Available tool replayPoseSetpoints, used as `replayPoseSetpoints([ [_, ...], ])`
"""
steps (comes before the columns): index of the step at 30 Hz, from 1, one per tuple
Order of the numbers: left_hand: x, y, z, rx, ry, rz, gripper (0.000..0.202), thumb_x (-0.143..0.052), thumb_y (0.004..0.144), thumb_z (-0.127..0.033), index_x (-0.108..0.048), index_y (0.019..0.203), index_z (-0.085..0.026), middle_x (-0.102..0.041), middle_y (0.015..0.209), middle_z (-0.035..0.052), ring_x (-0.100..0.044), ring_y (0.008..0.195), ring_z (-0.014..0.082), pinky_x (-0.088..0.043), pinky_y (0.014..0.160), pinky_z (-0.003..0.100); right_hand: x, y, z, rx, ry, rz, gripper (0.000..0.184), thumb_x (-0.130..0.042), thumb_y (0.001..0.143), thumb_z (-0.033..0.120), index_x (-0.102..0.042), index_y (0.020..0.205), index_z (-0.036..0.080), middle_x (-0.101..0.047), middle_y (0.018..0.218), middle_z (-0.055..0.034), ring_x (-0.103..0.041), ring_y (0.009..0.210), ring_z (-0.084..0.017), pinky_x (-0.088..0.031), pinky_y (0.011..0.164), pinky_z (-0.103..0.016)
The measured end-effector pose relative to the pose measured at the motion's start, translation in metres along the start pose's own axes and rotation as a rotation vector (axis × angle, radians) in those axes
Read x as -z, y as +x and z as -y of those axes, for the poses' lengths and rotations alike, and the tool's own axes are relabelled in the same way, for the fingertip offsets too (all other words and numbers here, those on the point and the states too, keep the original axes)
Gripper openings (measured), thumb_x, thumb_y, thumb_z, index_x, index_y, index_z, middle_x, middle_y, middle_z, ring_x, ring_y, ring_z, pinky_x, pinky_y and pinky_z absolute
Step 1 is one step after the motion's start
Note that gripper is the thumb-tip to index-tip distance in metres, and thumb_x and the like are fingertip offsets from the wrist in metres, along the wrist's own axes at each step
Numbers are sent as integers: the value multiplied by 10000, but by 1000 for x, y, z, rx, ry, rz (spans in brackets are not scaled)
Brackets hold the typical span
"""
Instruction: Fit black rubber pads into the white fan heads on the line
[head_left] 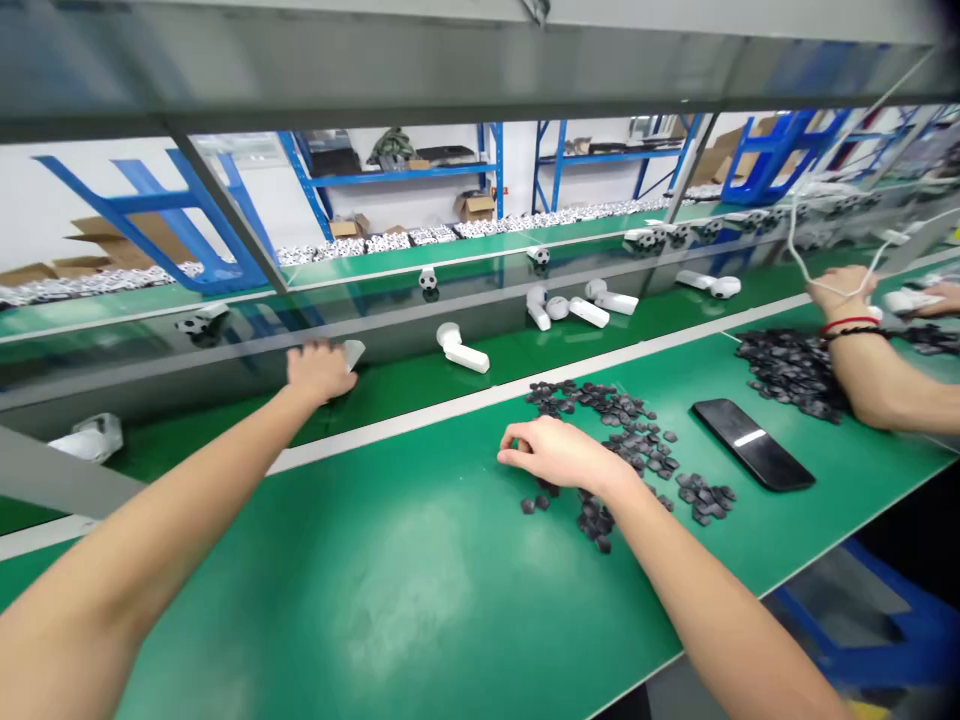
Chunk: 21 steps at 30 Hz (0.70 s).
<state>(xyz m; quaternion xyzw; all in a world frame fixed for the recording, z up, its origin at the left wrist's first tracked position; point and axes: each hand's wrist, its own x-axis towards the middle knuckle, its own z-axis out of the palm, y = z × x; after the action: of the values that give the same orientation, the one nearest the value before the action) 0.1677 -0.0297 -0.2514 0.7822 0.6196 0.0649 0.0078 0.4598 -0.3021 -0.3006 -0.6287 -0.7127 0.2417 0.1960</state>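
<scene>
Fingers of the right hand (559, 452): together, lightly curled, tips on the mat at the edge of a scatter of small black pieces (600, 480); hold on any piece cannot be determined. Fingers of the left hand (321, 370): together, against a white plastic part (354, 353) on the green conveyor belt (420, 385); clamping cannot be determined. Further right: black smartphone (754, 445) on the green bench mat (375, 590), larger black heap (791, 372), co-worker's hand (844, 295).

Black chips (626, 425): small, flat, loosely scattered across our green bench (375, 600), near its far edge.
White plastic piece (354, 353): partly covered, lying on our green belt (525, 362).
</scene>
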Motion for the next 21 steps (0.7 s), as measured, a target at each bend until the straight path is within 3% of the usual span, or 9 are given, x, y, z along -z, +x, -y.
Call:
replayPoseSetpoints([
  [2,-15,6,-39,13,-81,-18,412,-660,1007,-380,-610,1352,-159,-607,1390,120,-631,1214,301,-559,1011,515,0,4,-5,-16,-20,-48,246,-604,994,441,-766,986,257,-739,755,6,-640,696,-171,-343,598,-267],
  [6,-47,19,-127,70,-324,95,381,-659,1011,-377,-626,1318,-153,-646,1318,123,-667,1141,266,-586,963,484,2,9,-16,-52,-61,-116,274,-548,1030,417,-762,1028,246,-744,785,-4,-643,729,-175,-350,625,-266],
  [10,-55,21,-185,82,-630,149,386,-662,1010,-361,-615,1336,-158,-636,1333,123,-666,1139,263,-593,953,474,4,11,-23,-67,-98,-153,274,-539,1037,389,-761,1016,229,-739,809,-11,-633,735,-166,-367,653,-260],
  [17,-47,2,-225,-108,-1178,283,372,-661,1013,-354,-619,1325,-156,-647,1306,116,-679,1102,250,-607,921,451,5,13,-22,-42,-60,-17,265,-575,1012,390,-754,992,194,-713,773,-3,-620,710,-146,-399,656,-245],
  [21,-41,-23,-221,-221,-1484,291,392,-654,988,-301,-553,1347,-178,-685,1080,60,-696,829,176,-624,751,357,7,1,-13,-33,-21,224,256,-773,849,454,-747,930,213,-710,736,32,-612,637,-127,-379,560,-224],
])
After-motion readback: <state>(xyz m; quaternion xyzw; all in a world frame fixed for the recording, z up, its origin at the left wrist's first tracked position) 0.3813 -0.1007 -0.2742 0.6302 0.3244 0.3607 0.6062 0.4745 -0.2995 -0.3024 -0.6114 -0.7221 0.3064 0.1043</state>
